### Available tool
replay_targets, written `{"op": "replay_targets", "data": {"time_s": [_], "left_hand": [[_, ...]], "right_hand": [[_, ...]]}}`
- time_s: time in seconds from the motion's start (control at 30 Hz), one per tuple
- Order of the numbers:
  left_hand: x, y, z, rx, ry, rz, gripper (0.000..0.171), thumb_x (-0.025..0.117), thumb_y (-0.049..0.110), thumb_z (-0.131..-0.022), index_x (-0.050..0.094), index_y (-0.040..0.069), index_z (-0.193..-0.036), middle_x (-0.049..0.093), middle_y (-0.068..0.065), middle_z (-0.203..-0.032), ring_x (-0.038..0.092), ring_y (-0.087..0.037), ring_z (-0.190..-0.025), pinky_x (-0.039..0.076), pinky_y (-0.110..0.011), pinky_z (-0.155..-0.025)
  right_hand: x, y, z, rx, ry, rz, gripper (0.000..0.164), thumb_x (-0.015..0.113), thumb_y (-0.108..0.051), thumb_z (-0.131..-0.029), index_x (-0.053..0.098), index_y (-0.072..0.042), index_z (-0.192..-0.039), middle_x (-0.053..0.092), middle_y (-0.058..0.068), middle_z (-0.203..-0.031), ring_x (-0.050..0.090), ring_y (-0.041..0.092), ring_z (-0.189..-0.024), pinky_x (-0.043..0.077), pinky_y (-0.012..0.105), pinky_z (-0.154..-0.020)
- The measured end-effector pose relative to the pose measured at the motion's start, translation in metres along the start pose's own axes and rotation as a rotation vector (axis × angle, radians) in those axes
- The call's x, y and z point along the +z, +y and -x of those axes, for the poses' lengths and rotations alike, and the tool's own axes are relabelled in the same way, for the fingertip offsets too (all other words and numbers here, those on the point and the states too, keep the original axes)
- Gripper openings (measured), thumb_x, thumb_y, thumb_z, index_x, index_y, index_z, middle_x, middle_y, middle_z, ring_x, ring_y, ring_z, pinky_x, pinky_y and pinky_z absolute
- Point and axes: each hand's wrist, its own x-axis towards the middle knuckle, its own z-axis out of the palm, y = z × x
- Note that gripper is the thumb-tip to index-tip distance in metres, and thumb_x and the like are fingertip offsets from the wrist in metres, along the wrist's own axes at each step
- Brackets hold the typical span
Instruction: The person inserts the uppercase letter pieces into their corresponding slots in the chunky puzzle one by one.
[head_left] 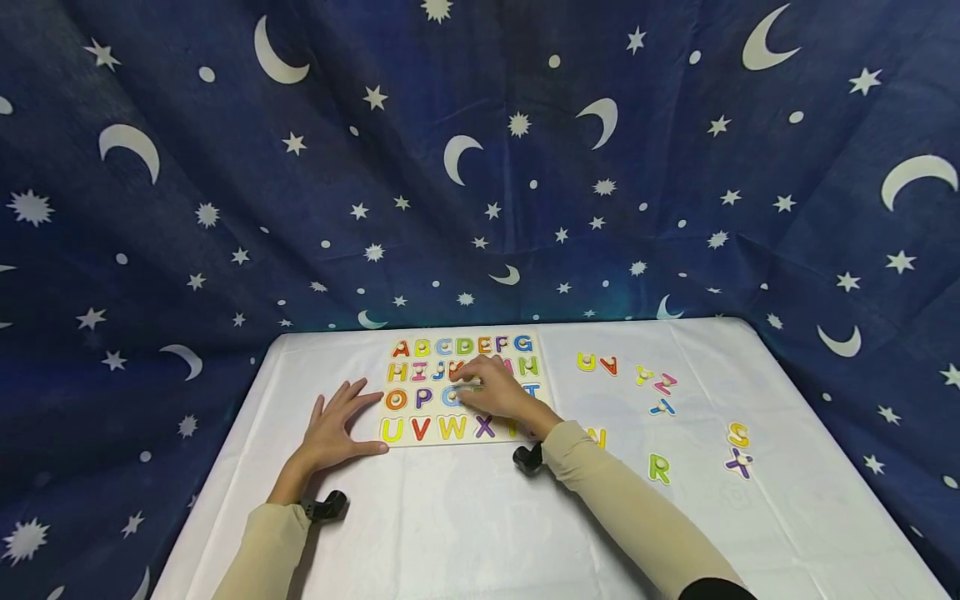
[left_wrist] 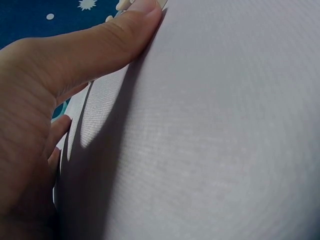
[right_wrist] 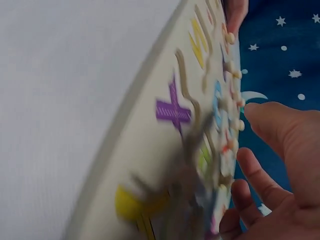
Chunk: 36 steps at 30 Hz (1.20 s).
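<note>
A pale alphabet puzzle board (head_left: 442, 444) lies on the table, with knobbed letters in its upper rows and a bottom row of flat printed letters. My right hand (head_left: 491, 390) is over the third row, beside the light blue Q (head_left: 450, 397), covering nearby letters. In the right wrist view, the thumb and fingers of that hand (right_wrist: 295, 160) are apart, with nothing seen between them. My left hand (head_left: 333, 429) is spread at the board's left edge, thumb near the lower corner and index finger near the orange O (head_left: 395, 400). In the left wrist view its thumb (left_wrist: 110, 42) lies extended.
Right of the board lie loose letters: a yellow U (head_left: 586, 362), red V (head_left: 609, 366), yellow Y (head_left: 643, 376), pink Z (head_left: 664, 383), blue T (head_left: 662, 407), green R (head_left: 659, 468), yellow S (head_left: 738, 434) and purple X (head_left: 738, 463). My right forearm partly hides a yellow W (head_left: 597, 437).
</note>
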Motion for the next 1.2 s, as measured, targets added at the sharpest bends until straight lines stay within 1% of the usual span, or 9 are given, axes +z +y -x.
{"op": "replay_targets", "data": {"time_s": [0.07, 0.2, 0.37, 0.5, 0.63, 0.77, 0.9, 1.03, 1.2], "left_hand": [[0.0, 0.0, 0.0, -0.002, 0.0, -0.001, 0.095, 0.092, 0.057, -0.063, 0.059, 0.02, -0.145, 0.034, -0.018, -0.164, 0.015, -0.044, -0.154, -0.004, -0.071, -0.12], [0.0, -0.001, 0.0, -0.005, 0.001, 0.004, 0.095, 0.092, 0.057, -0.063, 0.059, 0.02, -0.145, 0.034, -0.018, -0.164, 0.015, -0.045, -0.154, -0.004, -0.071, -0.12], [0.0, -0.002, 0.001, 0.008, 0.009, 0.004, 0.094, 0.092, 0.057, -0.063, 0.06, 0.021, -0.144, 0.035, -0.018, -0.163, 0.016, -0.045, -0.154, -0.003, -0.072, -0.119], [0.001, -0.003, 0.001, 0.02, 0.014, -0.001, 0.093, 0.092, 0.058, -0.064, 0.06, 0.021, -0.144, 0.035, -0.018, -0.163, 0.017, -0.045, -0.154, -0.003, -0.072, -0.119], [0.001, -0.001, 0.001, 0.022, 0.015, 0.0, 0.094, 0.092, 0.058, -0.064, 0.06, 0.02, -0.144, 0.035, -0.019, -0.163, 0.018, -0.045, -0.154, -0.003, -0.072, -0.119], [0.0, 0.0, 0.001, 0.017, 0.016, 0.001, 0.094, 0.092, 0.058, -0.064, 0.06, 0.019, -0.143, 0.035, -0.019, -0.163, 0.018, -0.046, -0.153, -0.003, -0.072, -0.119], [-0.001, 0.001, 0.002, 0.013, 0.013, -0.002, 0.094, 0.092, 0.058, -0.064, 0.06, 0.019, -0.144, 0.035, -0.019, -0.163, 0.017, -0.046, -0.153, -0.003, -0.073, -0.119], [-0.001, 0.002, 0.002, 0.008, 0.008, -0.004, 0.094, 0.092, 0.056, -0.064, 0.06, 0.019, -0.144, 0.035, -0.019, -0.163, 0.017, -0.046, -0.153, -0.003, -0.073, -0.119], [-0.001, 0.001, 0.002, 0.006, 0.013, -0.001, 0.094, 0.092, 0.056, -0.064, 0.06, 0.018, -0.143, 0.035, -0.019, -0.163, 0.016, -0.046, -0.154, -0.003, -0.072, -0.119]], "right_hand": [[-0.009, 0.0, 0.004, 0.01, -0.003, -0.007, 0.024, 0.076, -0.017, -0.094, 0.076, -0.013, -0.118, 0.069, 0.001, -0.12, 0.055, 0.023, -0.107, 0.043, 0.04, -0.094], [-0.028, 0.004, 0.017, -0.021, -0.001, 0.015, 0.024, 0.077, -0.017, -0.094, 0.076, -0.014, -0.118, 0.068, 0.003, -0.121, 0.057, 0.028, -0.103, 0.045, 0.043, -0.092], [-0.053, 0.014, 0.041, -0.011, 0.003, 0.028, 0.027, 0.078, -0.017, -0.093, 0.075, -0.014, -0.12, 0.067, 0.005, -0.126, 0.059, 0.03, -0.114, 0.048, 0.049, -0.099], [-0.073, 0.023, 0.064, 0.03, 0.023, 0.015, 0.03, 0.079, -0.016, -0.092, 0.074, -0.015, -0.122, 0.067, 0.004, -0.127, 0.06, 0.032, -0.113, 0.051, 0.053, -0.097], [-0.093, 0.037, 0.091, 0.058, 0.056, 0.014, 0.031, 0.079, -0.015, -0.092, 0.074, -0.014, -0.122, 0.069, 0.002, -0.121, 0.062, 0.031, -0.107, 0.053, 0.053, -0.092], [-0.108, 0.052, 0.12, 0.09, 0.088, 0.03, 0.031, 0.08, -0.016, -0.091, 0.074, -0.013, -0.121, 0.069, 0.002, -0.122, 0.063, 0.03, -0.105, 0.054, 0.052, -0.091], [-0.119, 0.066, 0.151, 0.105, 0.134, 0.051, 0.032, 0.081, -0.016, -0.09, 0.074, -0.014, -0.12, 0.07, 0.001, -0.121, 0.064, 0.029, -0.102, 0.054, 0.049, -0.084], [-0.127, 0.078, 0.181, 0.125, 0.174, 0.074, 0.031, 0.082, -0.017, -0.089, 0.074, -0.015, -0.119, 0.071, 0.001, -0.115, 0.062, 0.026, -0.095, 0.053, 0.04, -0.077], [-0.132, 0.091, 0.213, 0.167, 0.179, 0.099, 0.029, 0.082, -0.022, -0.089, 0.075, -0.018, -0.117, 0.07, -0.001, -0.112, 0.058, 0.021, -0.092, 0.049, 0.031, -0.074]]}}
